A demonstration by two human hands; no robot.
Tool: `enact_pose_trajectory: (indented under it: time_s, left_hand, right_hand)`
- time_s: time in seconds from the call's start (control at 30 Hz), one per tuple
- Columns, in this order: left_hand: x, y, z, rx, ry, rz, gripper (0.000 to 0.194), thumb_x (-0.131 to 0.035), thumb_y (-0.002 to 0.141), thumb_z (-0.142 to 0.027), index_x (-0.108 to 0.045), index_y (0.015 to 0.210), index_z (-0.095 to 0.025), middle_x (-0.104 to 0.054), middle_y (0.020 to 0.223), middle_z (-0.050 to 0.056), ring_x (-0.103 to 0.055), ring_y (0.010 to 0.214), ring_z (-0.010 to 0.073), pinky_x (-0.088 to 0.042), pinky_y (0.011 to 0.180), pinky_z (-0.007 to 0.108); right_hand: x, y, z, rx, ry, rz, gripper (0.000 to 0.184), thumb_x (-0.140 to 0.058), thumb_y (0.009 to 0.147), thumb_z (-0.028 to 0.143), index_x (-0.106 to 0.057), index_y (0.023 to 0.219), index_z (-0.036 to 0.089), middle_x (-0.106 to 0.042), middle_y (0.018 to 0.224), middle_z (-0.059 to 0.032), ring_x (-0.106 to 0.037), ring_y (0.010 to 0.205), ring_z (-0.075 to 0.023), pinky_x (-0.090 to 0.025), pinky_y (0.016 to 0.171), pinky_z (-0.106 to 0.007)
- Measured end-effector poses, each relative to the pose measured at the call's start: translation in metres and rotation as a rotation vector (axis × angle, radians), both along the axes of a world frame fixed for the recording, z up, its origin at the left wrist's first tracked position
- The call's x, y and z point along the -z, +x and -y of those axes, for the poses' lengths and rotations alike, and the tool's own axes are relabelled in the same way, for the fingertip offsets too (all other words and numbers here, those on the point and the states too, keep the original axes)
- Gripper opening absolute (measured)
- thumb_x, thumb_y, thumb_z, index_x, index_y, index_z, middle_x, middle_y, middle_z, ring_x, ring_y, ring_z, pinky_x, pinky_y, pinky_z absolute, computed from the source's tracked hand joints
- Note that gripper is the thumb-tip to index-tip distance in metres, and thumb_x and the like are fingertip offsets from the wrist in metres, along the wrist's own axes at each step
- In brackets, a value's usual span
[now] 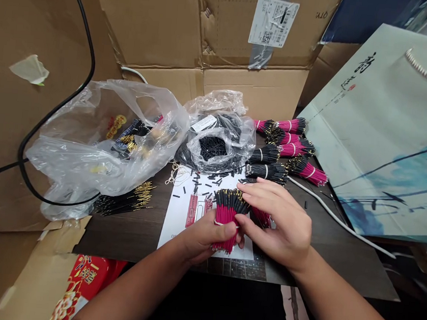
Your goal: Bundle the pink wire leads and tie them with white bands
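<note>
A person's left hand [204,237] grips a white-banded bundle of pink-and-black wires [225,214] over a printed sheet [173,219] on a dark table [118,239], while the right hand [281,224], spread and lightly curved, is at the black upper end; short black tubes [196,184] lie scattered behind, near a clear plastic bag [225,161], with more banded bundles [266,171] to the right

Looks pretty evenly lit, kinda soft indoor light. Throws whitish glints on the plastic bag [76,161] at left, drops to near-black at the near middle and far right corner. Stretches wide-angle style toward the edges, leaves the shipping label's [274,22] fine print mushy.
</note>
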State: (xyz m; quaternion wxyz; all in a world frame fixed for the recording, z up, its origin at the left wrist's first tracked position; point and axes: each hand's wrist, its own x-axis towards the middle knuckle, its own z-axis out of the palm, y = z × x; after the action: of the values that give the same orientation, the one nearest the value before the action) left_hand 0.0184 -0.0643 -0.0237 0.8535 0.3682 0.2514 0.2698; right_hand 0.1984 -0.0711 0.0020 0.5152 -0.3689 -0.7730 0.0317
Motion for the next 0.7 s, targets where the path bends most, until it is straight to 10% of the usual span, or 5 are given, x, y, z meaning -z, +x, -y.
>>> enact_pose_trajectory:
  time_s: [0.2, 0.7]
  left_hand:
    - [-0.0013, -0.0014, -0.002, 0.116, -0.064, -0.003, 0.023, -0.078, 0.066, -0.033, -0.065, 0.073, -0.016, -0.054, 0.066, 0.002, -0.054, 0.067, 0.0157, -0.044, 0.075, 0.033]
    - [-0.0043, 0.0027, -0.0021, 0.068, -0.091, -0.016, 0.016, -0.064, 0.067, -0.029, -0.066, 0.066, -0.014, -0.058, 0.062, 0.006, -0.055, 0.065, 0.0189, -0.042, 0.069, 0.033]
  right_hand:
    - [-0.0014, -0.0062, 0.004, 0.01, 0.017, -0.008, 0.045, -0.077, 0.076, 0.015, -0.063, 0.119, 0.02, -0.075, 0.115, -0.0088, -0.072, 0.105, -0.0232, -0.058, 0.097, -0.05]
    - [0.0, -0.0089, 0.0028, 0.112, -0.052, 0.012, 0.039, -0.082, 0.073, 0.023, -0.065, 0.108, 0.02, -0.074, 0.112, -0.0092, -0.069, 0.105, -0.0251, -0.055, 0.095, -0.047]
